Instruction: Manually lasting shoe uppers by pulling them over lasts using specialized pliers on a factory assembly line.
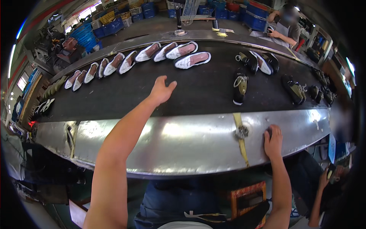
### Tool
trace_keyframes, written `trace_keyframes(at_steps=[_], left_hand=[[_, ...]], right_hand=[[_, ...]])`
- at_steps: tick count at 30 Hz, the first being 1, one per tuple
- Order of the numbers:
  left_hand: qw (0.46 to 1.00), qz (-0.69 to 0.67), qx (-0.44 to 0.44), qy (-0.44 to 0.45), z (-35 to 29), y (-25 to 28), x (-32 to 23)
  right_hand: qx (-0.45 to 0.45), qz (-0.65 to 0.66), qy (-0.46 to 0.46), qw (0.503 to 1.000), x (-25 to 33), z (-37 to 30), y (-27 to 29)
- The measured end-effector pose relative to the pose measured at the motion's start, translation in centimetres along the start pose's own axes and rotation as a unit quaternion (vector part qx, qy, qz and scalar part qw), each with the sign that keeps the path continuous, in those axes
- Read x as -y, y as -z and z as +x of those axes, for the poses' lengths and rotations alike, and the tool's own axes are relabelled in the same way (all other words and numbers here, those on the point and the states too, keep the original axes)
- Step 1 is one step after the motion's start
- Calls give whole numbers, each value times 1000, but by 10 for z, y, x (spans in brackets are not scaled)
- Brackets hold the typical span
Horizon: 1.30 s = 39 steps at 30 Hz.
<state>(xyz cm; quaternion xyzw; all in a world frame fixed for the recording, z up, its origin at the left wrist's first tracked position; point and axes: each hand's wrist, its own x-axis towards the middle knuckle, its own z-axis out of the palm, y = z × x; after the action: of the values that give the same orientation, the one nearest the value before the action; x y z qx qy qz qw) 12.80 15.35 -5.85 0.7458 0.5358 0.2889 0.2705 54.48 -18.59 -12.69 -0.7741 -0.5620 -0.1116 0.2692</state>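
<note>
My left hand (162,90) reaches over the dark belt with its fingers apart and nothing in them. The nearest thing to it is a white shoe with a pink inside (192,60), lying on the belt just beyond. My right hand (273,142) rests on the metal ledge (198,141), fingers curled. A small dark thing (270,131) shows between its thumb and fingers, too little to name. Ahead of that hand, a black and olive laced shoe (240,87) lies toe toward me.
More white shoes (113,65) line the belt's far side. Several dark shoes (294,90) lie at the right. Yellow tape (240,143) crosses the ledge. A person (284,28) handles something at the far right, and another person's arm (320,191) shows at the lower right.
</note>
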Motion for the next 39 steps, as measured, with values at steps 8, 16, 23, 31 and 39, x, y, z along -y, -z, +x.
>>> trace_keyframes(at_steps=[8, 16, 23, 31, 39], left_hand=[[976, 200, -78, 26, 192, -65, 21], [988, 148, 32, -2, 209, -82, 22], [921, -363, 60, 129, 64, -34, -3], [825, -555, 65, 86, -355, 38, 122], [923, -302, 197, 135, -586, 61, 39]], right_hand=[[31, 29, 7, 999, 27, 10, 3], [25, 18, 3, 1000, 32, 14, 8], [-3, 20, -13, 1000, 25, 1, 7], [-52, 46, -17, 997, 32, -11, 3], [55, 196, 150, 967, 153, -216, 53]])
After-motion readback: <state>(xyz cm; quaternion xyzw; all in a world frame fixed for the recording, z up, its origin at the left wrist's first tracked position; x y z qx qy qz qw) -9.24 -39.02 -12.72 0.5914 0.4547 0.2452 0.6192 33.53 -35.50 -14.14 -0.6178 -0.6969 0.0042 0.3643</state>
